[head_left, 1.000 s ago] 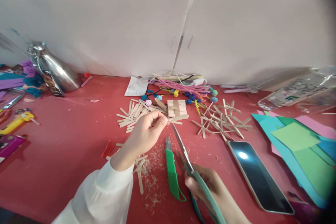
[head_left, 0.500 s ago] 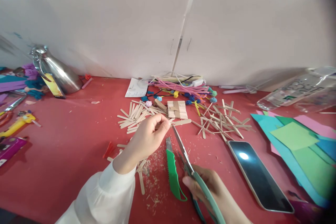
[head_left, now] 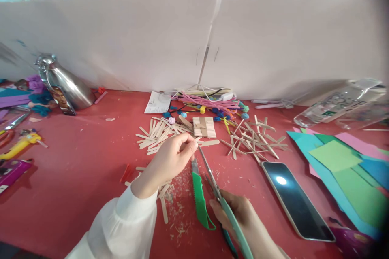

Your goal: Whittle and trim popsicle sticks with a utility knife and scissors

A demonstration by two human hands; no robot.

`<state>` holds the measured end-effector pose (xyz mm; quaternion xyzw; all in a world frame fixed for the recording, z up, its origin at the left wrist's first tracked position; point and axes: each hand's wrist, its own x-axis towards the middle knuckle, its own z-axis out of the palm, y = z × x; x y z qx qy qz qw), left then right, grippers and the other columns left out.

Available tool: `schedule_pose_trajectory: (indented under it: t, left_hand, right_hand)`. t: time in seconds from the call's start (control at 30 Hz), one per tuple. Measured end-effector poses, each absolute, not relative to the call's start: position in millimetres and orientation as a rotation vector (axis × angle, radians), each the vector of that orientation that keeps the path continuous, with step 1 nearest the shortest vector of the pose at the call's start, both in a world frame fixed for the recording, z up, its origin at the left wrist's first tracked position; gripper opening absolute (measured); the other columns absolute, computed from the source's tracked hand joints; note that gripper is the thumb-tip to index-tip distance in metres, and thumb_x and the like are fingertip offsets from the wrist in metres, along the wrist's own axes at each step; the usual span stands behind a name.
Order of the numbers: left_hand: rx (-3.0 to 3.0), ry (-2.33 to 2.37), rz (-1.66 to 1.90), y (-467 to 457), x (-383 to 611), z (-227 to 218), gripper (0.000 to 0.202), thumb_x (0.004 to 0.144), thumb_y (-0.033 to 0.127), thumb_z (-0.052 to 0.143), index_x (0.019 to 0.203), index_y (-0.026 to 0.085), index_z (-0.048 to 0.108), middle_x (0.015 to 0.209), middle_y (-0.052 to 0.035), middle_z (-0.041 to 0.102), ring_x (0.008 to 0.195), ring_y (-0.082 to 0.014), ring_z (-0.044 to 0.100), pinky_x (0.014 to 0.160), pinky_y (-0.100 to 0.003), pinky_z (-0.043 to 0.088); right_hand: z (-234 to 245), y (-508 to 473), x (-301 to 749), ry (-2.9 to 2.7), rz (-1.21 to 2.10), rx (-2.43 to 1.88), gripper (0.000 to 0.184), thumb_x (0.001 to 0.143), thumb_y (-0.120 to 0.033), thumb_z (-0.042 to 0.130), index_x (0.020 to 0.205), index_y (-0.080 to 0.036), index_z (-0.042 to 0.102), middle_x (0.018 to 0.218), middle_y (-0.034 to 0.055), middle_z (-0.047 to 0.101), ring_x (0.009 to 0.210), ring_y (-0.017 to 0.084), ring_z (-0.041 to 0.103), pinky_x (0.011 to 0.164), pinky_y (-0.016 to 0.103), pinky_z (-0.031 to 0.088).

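Note:
My left hand (head_left: pixel 172 158) is closed in a pinch over the middle of the table. What its fingertips hold is too small to make out; a pale end shows there. My right hand (head_left: pixel 238 214) is wrapped round the green handles of a pair of scissors (head_left: pixel 211 174). The blades are parted, and the tip of the upper one comes up beside the left fingertips. Below them lies a green folding saw or knife (head_left: pixel 199 198) with a short metal blade. Wood shavings (head_left: pixel 179 214) and cut stick pieces (head_left: pixel 164 209) are scattered left of it.
Behind my hands are flat craft sticks (head_left: pixel 158 131), a bundled stick block (head_left: pixel 204 127), a pile of thin sticks (head_left: pixel 253 139) and pink pipe cleaners (head_left: pixel 209 101). A phone (head_left: pixel 298 200) and coloured paper (head_left: pixel 337 158) lie right. A steel jug (head_left: pixel 68 83) stands left, before a white partition (head_left: pixel 121 40).
Both hands keep nearly the same pose, with the scissor blades shifted slightly. The view has moved a little. The screen leaning on the jug has gone from yellow to a darker picture.

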<state>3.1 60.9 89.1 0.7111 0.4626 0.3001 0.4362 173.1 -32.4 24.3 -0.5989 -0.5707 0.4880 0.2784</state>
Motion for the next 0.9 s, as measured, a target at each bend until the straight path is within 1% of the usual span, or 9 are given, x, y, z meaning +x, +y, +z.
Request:
schedule_pose_trajectory:
  t: [0.13,0.37,0.47,0.57,0.67,0.8,0.9]
  left_hand:
    - [1.766,1.139,0.774,60,3,90,0.027,0.087,0.034,0.04,0.067,0.018,0.044,0.056,0.0049,0.047,0.049,-0.0079,0.041,0.05,-0.02,0.031]
    - [1.801,1.165,0.744,58,2,93,0.027,0.087,0.034,0.038,0.066,0.018,0.042,0.054,0.0058,0.04,0.045,-0.0069,0.033,0.046,-0.02,0.027]
    - [1.835,1.175,0.74,58,1,92,0.027,0.087,0.034,0.037,0.067,0.018,0.042,0.055,0.0055,0.04,0.046,-0.007,0.033,0.046,-0.02,0.027]
    - [1.844,1.164,0.76,59,1,90,0.026,0.088,0.034,0.037,0.067,0.018,0.042,0.056,0.0051,0.04,0.047,-0.0073,0.035,0.047,-0.02,0.028]
    - [1.84,1.166,0.776,60,2,88,0.025,0.087,0.032,0.037,0.068,0.018,0.042,0.056,0.005,0.041,0.048,-0.0076,0.035,0.047,-0.02,0.028]
    - [1.819,1.162,0.793,61,4,87,0.025,0.087,0.033,0.037,0.068,0.018,0.043,0.056,0.005,0.041,0.048,-0.0078,0.035,0.048,-0.021,0.029]
    - [1.786,1.122,0.82,61,6,87,0.024,0.086,0.035,0.04,0.069,0.018,0.044,0.057,0.0053,0.041,0.05,-0.0077,0.036,0.049,-0.02,0.031]
  right_hand:
    - [15,-35,170,-1.571,1.305,-1.572,0.031,0.077,-0.04,0.045,0.056,-0.021,0.034,0.05,-0.0062,0.029,0.048,0.008,0.026,0.043,0.021,0.023]
    - [6,-36,168,-1.629,1.143,-1.572,0.035,0.076,-0.041,0.047,0.053,-0.022,0.03,0.048,-0.007,0.027,0.045,0.007,0.024,0.041,0.021,0.021]
    - [5,-35,170,-1.655,1.121,-1.574,0.034,0.078,-0.041,0.047,0.054,-0.022,0.031,0.046,-0.0065,0.031,0.044,0.007,0.027,0.041,0.021,0.022]
    - [6,-34,171,-1.668,1.156,-1.576,0.033,0.08,-0.042,0.045,0.056,-0.021,0.035,0.046,-0.0051,0.038,0.044,0.009,0.032,0.042,0.021,0.025]
    - [7,-31,172,-1.671,1.183,-1.583,0.034,0.079,-0.045,0.047,0.057,-0.021,0.037,0.046,-0.0044,0.041,0.045,0.01,0.034,0.043,0.021,0.027]
    - [10,-29,173,-1.643,1.15,-1.7,0.039,0.072,-0.051,0.055,0.055,-0.021,0.038,0.047,-0.0052,0.035,0.047,0.01,0.03,0.044,0.021,0.026]
    - [11,-29,175,-1.651,1.115,-1.762,0.043,0.072,-0.057,0.052,0.053,-0.021,0.038,0.048,-0.005,0.03,0.047,0.01,0.029,0.044,0.021,0.025]
